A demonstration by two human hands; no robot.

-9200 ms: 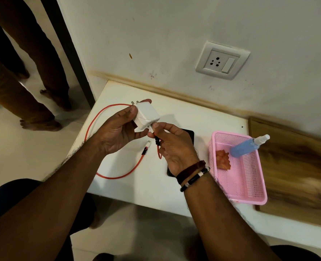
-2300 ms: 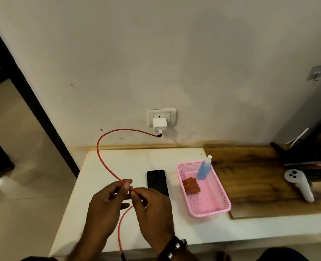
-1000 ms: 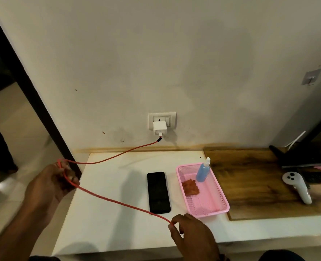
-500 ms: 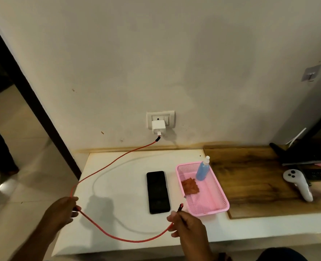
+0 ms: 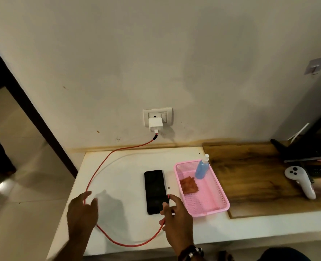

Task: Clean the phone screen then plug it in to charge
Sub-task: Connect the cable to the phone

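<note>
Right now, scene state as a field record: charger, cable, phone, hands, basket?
charger: plugged into wall socket
cable: red, loops from charger across table
phone: flat on table, screen dark, not yet plugged
right hand: pinches cable's free end at phone's near corner
left hand: open, cable runs past fingers
basket: pink, holds spray bottle and cloth

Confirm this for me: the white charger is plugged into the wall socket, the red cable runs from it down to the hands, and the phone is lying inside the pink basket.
One detail is wrong. The head view shows the phone lying flat on the white counter, beside the pink basket, not inside it. The rest holds: the white charger sits in the wall socket, and the red cable runs down to the left hand and right hand.
</note>
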